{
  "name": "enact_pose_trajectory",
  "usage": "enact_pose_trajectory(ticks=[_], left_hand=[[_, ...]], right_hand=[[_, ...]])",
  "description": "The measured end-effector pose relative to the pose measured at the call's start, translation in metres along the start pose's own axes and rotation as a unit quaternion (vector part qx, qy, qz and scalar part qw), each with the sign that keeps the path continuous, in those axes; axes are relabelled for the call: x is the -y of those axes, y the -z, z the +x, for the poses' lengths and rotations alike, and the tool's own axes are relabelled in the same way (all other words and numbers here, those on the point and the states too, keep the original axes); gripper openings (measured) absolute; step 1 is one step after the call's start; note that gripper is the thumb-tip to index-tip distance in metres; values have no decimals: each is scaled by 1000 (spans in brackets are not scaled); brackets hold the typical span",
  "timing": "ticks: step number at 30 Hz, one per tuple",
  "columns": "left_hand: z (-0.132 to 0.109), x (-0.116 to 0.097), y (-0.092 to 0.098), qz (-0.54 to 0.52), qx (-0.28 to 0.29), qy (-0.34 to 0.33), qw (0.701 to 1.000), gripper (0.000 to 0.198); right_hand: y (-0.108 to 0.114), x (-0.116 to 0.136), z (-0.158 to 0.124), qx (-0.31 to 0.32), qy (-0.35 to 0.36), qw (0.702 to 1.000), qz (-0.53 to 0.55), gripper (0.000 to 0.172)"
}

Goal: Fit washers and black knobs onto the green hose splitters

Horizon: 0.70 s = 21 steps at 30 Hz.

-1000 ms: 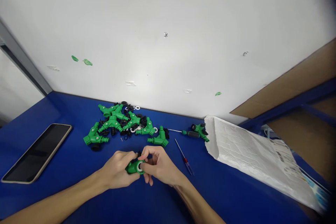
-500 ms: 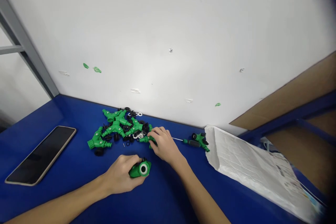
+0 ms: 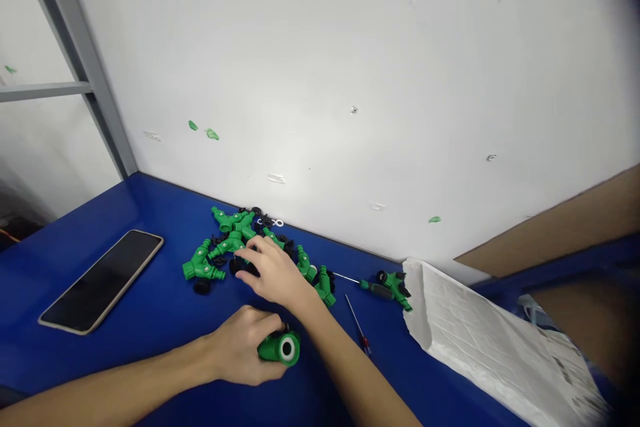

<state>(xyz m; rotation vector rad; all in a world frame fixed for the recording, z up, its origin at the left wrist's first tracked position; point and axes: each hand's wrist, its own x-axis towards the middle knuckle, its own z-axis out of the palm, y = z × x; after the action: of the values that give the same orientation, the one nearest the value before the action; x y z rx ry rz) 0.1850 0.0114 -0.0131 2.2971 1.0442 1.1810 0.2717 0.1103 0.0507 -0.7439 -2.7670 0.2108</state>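
Lower centre: the left hand [image 3: 244, 347] grips a green fitting [image 3: 271, 349]; the right hand [image 3: 274, 272] has shifted leftward to black parts [image 3: 235, 267], grip indeterminable, work on the fitting apparently pausing.

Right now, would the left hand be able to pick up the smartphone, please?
Probably not without freeing its grip first: the left hand is wrapped around a green hose connector, although the way to the smartphone looks free.

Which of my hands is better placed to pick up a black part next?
Your right hand, I'd judge: its thumb and fingers are apart, right by the black parts. Your left hand looks occupied, wrapped around a green fitting nearer you.
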Motion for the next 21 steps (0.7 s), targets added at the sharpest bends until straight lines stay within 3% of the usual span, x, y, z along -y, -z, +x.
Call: enact_pose_trajectory(ticks=[4,7,11,17,21], left_hand=[[-2,1,-1,-23,10,-39,999,16],[-2,-1,0,-27,3,-28,999,15],[0,-5,3,-31,-14,13,999,16],[5,-5,10,-36,-8,122,992,20],[10,1,15,-35,19,160,986,25]], right_hand=[[-9,7,15,76,43,994,-59,16],[-5,3,9,70,30,997,6,17],[20,-10,-28,-35,-59,978,195,33],[45,-9,-97,-44,-130,924,357,30],[39,2,-112,-53,-109,931,343,30]])
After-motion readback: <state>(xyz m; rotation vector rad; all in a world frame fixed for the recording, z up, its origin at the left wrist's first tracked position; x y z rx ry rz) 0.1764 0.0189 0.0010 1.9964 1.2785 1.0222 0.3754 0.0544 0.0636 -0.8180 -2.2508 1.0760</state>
